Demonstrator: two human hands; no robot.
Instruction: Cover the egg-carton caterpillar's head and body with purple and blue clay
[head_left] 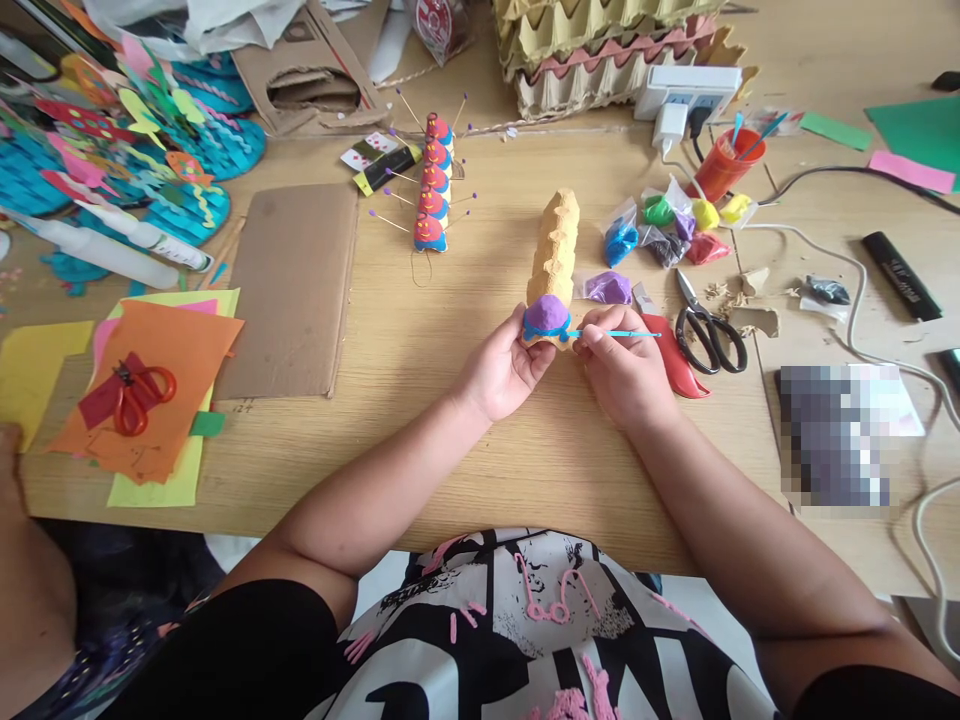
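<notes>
A yellowish egg-carton strip (pixel 556 245) stands out from me over the table, its near bump covered in purple clay (pixel 550 314) with a blue clay band (pixel 541 331) below. My left hand (pixel 501 368) grips its near end from the left. In my right hand (pixel 624 368) is a thin light-blue tool (pixel 626 334), pinched between thumb and fingers, its tip at the right side of the blue band. Further back on the left lies a red and blue caterpillar figure (pixel 433 190) with pins sticking out. Small bags of coloured clay (pixel 621 240) lie right of the strip.
Black-handled scissors (pixel 709 325) and a red case (pixel 679 360) lie beside my right hand. A cardboard sheet (pixel 289 290) and coloured papers with red pliers (pixel 135 400) are left. Egg trays (pixel 600 60), a power strip (pixel 688 90) and a red cup (pixel 724 165) stand behind. Another person's arm (pixel 34 590) shows at left.
</notes>
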